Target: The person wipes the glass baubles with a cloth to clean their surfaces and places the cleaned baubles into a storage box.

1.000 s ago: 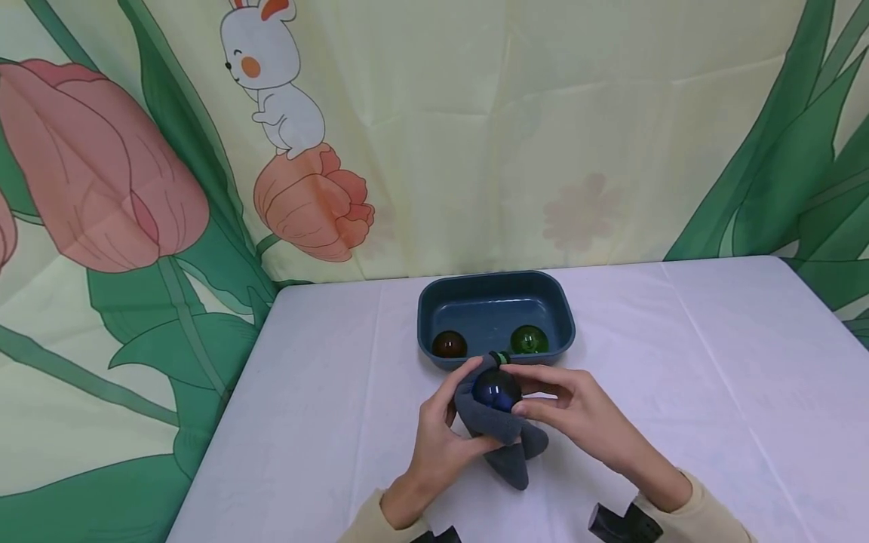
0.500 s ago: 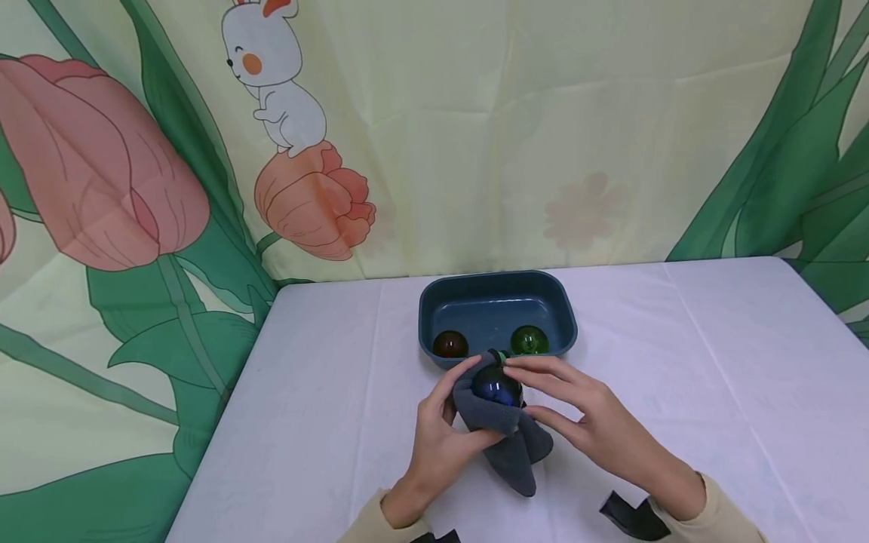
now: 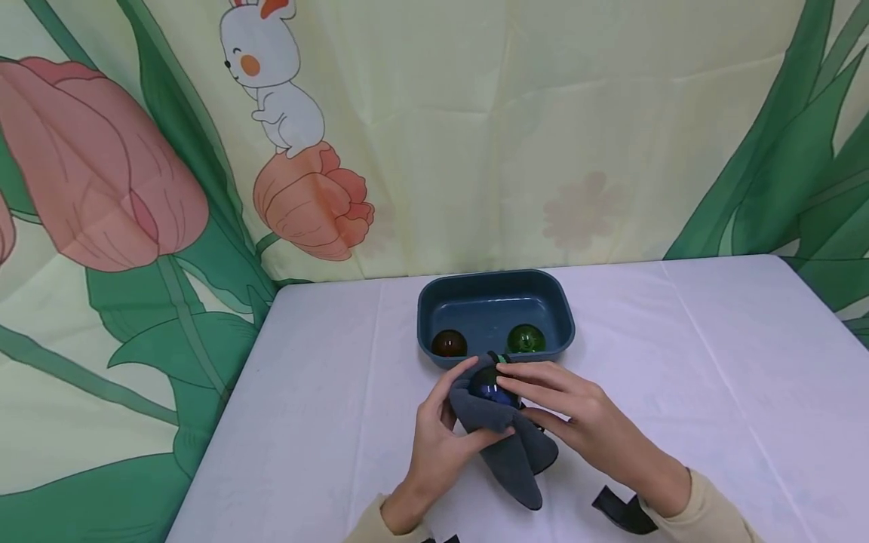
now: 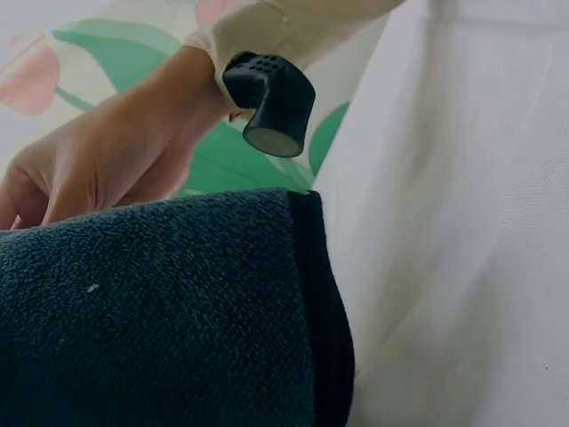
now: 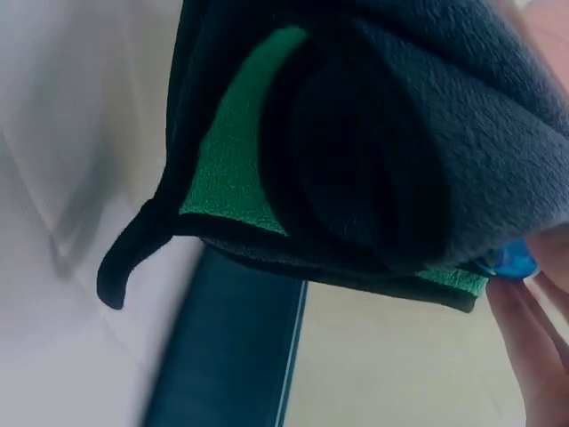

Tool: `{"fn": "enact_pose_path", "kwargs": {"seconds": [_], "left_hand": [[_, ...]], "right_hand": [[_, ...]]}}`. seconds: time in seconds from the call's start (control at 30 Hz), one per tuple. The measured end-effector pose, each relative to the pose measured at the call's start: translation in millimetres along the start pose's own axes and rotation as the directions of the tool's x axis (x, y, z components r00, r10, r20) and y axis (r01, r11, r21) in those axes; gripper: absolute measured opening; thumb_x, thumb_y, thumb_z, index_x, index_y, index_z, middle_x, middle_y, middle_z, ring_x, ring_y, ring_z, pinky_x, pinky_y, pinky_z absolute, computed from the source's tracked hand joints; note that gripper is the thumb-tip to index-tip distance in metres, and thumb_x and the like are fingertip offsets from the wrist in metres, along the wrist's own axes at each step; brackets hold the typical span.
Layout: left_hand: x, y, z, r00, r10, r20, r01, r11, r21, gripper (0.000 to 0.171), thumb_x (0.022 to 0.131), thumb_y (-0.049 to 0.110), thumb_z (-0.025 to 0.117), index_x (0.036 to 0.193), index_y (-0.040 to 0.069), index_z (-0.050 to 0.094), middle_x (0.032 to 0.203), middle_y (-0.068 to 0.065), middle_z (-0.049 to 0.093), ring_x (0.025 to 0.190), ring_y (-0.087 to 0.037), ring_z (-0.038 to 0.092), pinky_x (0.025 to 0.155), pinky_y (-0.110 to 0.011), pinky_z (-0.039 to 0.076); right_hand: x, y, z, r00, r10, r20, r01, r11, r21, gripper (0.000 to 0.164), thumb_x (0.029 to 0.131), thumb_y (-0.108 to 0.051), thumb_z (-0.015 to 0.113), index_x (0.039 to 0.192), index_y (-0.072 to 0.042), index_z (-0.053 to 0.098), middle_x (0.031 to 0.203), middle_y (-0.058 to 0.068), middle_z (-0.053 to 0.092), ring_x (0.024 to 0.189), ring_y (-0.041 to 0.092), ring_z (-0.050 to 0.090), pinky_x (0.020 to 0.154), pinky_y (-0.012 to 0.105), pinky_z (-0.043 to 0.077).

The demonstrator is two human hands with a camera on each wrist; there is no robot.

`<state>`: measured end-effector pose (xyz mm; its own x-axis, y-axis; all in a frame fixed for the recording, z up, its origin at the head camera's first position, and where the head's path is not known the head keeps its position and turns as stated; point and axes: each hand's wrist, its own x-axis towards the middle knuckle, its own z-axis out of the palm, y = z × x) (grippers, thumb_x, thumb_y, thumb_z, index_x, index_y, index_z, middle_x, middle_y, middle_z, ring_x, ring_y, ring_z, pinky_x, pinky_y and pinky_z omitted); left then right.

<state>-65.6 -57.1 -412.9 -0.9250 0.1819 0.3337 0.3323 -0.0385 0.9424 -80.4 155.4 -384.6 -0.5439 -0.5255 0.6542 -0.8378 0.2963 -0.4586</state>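
Observation:
A blue glass ball (image 3: 490,388) sits in the fold of a dark grey towel (image 3: 505,449) with green on its other face. My left hand (image 3: 440,441) grips the towel from the left, thumb across its front. From the right, my right hand (image 3: 580,411) holds the ball, fingertips on top and thumb at its lower right side. The right wrist view shows the towel's green face (image 5: 231,160), black edging and a hanging loop (image 5: 120,271), with a bit of the blue ball (image 5: 514,260) by the fingers. Towel (image 4: 169,311) fills much of the left wrist view.
Just beyond the hands stands a dark blue plastic tub (image 3: 489,313). Inside it lie a brown glass ball (image 3: 449,343) on the left and a green one on the right. A white cloth (image 3: 319,407) covers the table; a printed curtain (image 3: 462,151) hangs behind.
My right fingers have shifted over the top of the ball, and its thumb has slid lower. The towel's loose end hangs further down and to the right. My left hand keeps its grip.

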Motion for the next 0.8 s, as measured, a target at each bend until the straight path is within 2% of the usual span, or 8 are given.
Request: {"fn": "enact_pose_path", "kwargs": {"seconds": [0.1, 0.2, 0.33, 0.43, 0.57, 0.7, 0.8], "left_hand": [[-0.5, 0.1, 0.4, 1.0, -0.015, -0.014, 0.015, 1.0, -0.001, 0.08, 0.074, 0.003, 0.086, 0.144, 0.008, 0.048, 0.141, -0.009, 0.055, 0.126, -0.023, 0.058, 0.106, -0.031, 0.048], [-0.7, -0.2, 0.4, 1.0, -0.003, -0.015, 0.003, 1.0, 0.02, 0.081, 0.073, 0.003, 0.087, 0.144, 0.007, 0.047, 0.139, -0.009, 0.057, 0.125, -0.022, 0.059, 0.106, -0.031, 0.048], [-0.6, -0.2, 0.1, 0.999, 0.036, 0.006, -0.037, 0.998, 0.045, 0.084, 0.072, 0.003, 0.087, 0.145, 0.01, 0.046, 0.138, -0.01, 0.058, 0.125, -0.023, 0.059, 0.106, -0.032, 0.047], [-0.3, 0.6, -0.3, 0.999, 0.049, 0.016, -0.05, 0.998, 0.033, 0.084, 0.072, 0.003, 0.087, 0.145, 0.013, 0.046, 0.139, -0.01, 0.057, 0.125, -0.023, 0.059, 0.106, -0.032, 0.047], [-0.3, 1.8, -1.5, 0.999, 0.053, 0.004, -0.053, 0.999, 0.002, 0.082, 0.071, 0.001, 0.088, 0.143, 0.013, 0.049, 0.138, -0.01, 0.058, 0.123, -0.024, 0.061, 0.105, -0.033, 0.049], [0.0, 1.7, -3.2, 0.998, 0.063, 0.008, -0.063, 0.998, -0.009, 0.08, 0.071, -0.001, 0.087, 0.141, 0.011, 0.05, 0.136, -0.013, 0.059, 0.12, -0.025, 0.063, 0.103, -0.033, 0.05], [0.4, 1.4, -3.8, 0.998, 0.057, 0.016, -0.057, 0.998, -0.018, 0.079, 0.072, -0.001, 0.086, 0.141, 0.011, 0.051, 0.136, -0.013, 0.059, 0.118, -0.024, 0.064, 0.102, -0.034, 0.051]], "right_hand": [[-0.8, -2.1, 1.1, 0.998, 0.06, -0.002, -0.06, 0.998, 0.01, 0.045, 0.099, -0.034, 0.054, 0.134, -0.007, 0.062, 0.133, 0.009, 0.062, 0.126, 0.015, 0.057, 0.101, 0.014, 0.046], [-2.0, -4.4, 2.7, 0.988, 0.157, -0.004, -0.156, 0.986, 0.063, 0.046, 0.093, -0.022, 0.067, 0.136, -0.007, 0.06, 0.13, 0.008, 0.063, 0.12, 0.012, 0.061, 0.095, 0.016, 0.051], [-3.4, -6.6, 5.2, 0.953, 0.302, -0.002, -0.296, 0.937, 0.184, 0.056, 0.083, 0.001, 0.076, 0.135, -0.007, 0.06, 0.125, 0.009, 0.064, 0.112, 0.006, 0.064, 0.082, 0.025, 0.06], [-3.9, -7.0, 6.3, 0.935, 0.356, -0.001, -0.347, 0.911, 0.224, 0.055, 0.083, 0.003, 0.076, 0.135, -0.007, 0.061, 0.124, 0.01, 0.065, 0.111, 0.003, 0.063, 0.078, 0.031, 0.062], [-4.2, -7.6, 4.7, 0.937, 0.35, 0.022, -0.347, 0.915, 0.204, 0.055, 0.084, 0.002, 0.075, 0.136, -0.009, 0.06, 0.128, 0.01, 0.063, 0.113, 0.004, 0.063, 0.081, 0.029, 0.061], [-4.4, -7.6, 0.9, 0.951, 0.306, 0.043, -0.309, 0.941, 0.14, 0.06, 0.083, -0.001, 0.078, 0.138, -0.012, 0.058, 0.133, 0.006, 0.061, 0.116, 0.006, 0.062, 0.087, 0.021, 0.057], [-3.7, -6.6, -1.2, 0.971, 0.237, 0.021, -0.238, 0.968, 0.077, 0.053, 0.088, -0.018, 0.076, 0.138, -0.011, 0.059, 0.135, 0.004, 0.06, 0.122, 0.007, 0.058, 0.095, 0.016, 0.052]]}}
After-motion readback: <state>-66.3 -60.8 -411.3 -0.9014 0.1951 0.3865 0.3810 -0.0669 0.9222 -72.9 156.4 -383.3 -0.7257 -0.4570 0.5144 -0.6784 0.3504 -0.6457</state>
